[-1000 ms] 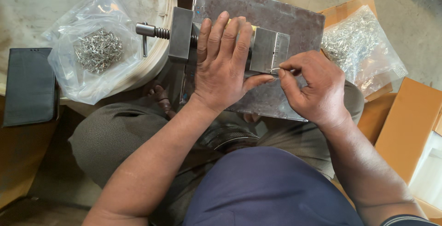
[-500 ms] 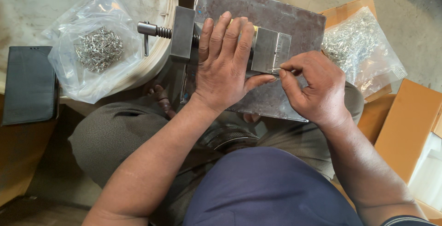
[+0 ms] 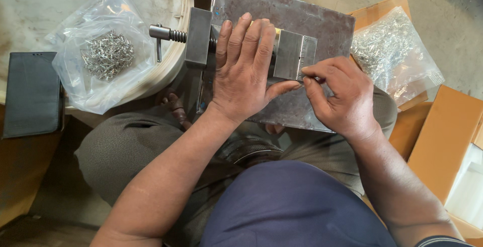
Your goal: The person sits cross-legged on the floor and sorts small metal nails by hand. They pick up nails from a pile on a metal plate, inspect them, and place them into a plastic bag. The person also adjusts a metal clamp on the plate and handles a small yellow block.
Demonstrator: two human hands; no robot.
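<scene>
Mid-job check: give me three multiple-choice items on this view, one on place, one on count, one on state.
1. Where does the left hand lie? A on the small vise; B on the dark case; C on the cardboard box.
2. How many clear bags of small metal parts show? A one; B two; C four.
3. The right hand is: A flat and open; B pinching at the vise's ridged end; C out of view.

Answers: 1 A, the palm covers its middle. 2 B, left bag and right bag. 3 B, fingertips meet there.
</scene>
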